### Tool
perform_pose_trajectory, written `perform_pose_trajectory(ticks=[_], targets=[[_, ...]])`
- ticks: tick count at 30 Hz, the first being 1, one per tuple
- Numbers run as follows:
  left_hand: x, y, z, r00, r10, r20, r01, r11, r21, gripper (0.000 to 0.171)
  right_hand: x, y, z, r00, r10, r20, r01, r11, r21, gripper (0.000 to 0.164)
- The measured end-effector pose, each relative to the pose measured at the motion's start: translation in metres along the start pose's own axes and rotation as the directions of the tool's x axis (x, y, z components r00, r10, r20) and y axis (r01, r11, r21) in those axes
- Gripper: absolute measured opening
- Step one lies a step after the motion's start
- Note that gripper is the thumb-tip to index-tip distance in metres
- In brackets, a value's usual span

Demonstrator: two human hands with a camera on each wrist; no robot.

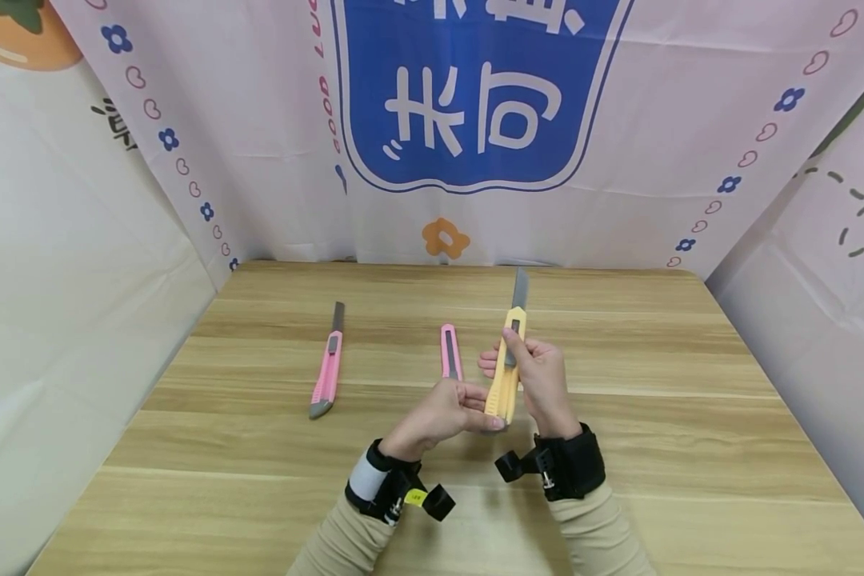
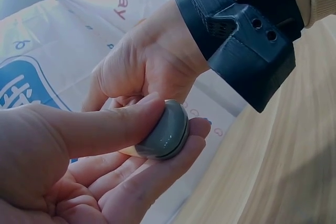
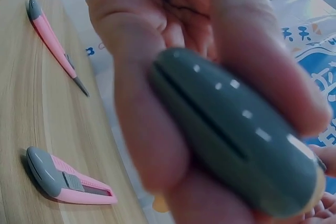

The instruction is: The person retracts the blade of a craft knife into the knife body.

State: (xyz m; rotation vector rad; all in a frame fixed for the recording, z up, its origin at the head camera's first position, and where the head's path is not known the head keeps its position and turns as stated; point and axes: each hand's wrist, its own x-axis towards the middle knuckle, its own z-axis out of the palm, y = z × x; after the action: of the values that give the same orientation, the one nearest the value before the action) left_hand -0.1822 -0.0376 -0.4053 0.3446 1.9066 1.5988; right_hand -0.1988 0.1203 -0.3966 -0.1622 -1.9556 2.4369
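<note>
- Yellow and long, the yellow knife (image 1: 502, 387) is up off the table (image 1: 223, 448), held in 2 hands.
- Its grey blade (image 1: 521, 290) sticks out at the top and points to the back cloth (image 1: 281, 184), leaning a bit to the right.
- The left hand (image 1: 442, 412) pinches the bottom of the yellow knife, with its thumb on the grey end cap (image 2: 165, 132) and its fingers under it.
- The right hand (image 1: 546, 380) grips the yellow knife higher up, and its thumb lies along the front.
- 2 pink knives lie on the table.
- Pink knife 1 (image 1: 327, 372) is to the left, well apart from the hands. Its blade is out and points to the back.
- Pink knife 2 (image 1: 450, 352) is in the middle, just past the left hand, which hides its near part in the head view. The right wrist view shows its grey slider (image 3: 72, 181) close to its grey end.
- Each wrist has a black strap (image 1: 579, 468) on it, and the sleeves (image 1: 338, 540) are tan.
- The back cloth has a big blue sign (image 1: 374, 48) and 1 orange flower (image 1: 458, 242) low down.
</note>
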Motion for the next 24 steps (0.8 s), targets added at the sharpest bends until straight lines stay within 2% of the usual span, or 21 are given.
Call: perform_pose_trajectory(ticks=[7,16,24], targets=[[0.0009,-0.0002,-0.0001,1.0,0.004,0.008,-0.004,1.0,-0.007,0.027,0.0003,-0.0001,-0.0002,1.0,-0.002,0.013,0.002,1.0,-0.005,0.044],[0.0008,0.0011,-0.0002,1.0,0.003,0.007,-0.003,1.0,-0.01,0.027,0.0005,0.0001,-0.0002,0.999,-0.022,0.028,0.022,1.0,0.004,0.038],[0.0006,-0.0001,-0.0002,1.0,0.02,0.014,-0.019,0.999,-0.033,0.027,0.0004,-0.0012,-0.0012,0.999,0.0,0.039,0.0,1.0,-0.004,0.038]])
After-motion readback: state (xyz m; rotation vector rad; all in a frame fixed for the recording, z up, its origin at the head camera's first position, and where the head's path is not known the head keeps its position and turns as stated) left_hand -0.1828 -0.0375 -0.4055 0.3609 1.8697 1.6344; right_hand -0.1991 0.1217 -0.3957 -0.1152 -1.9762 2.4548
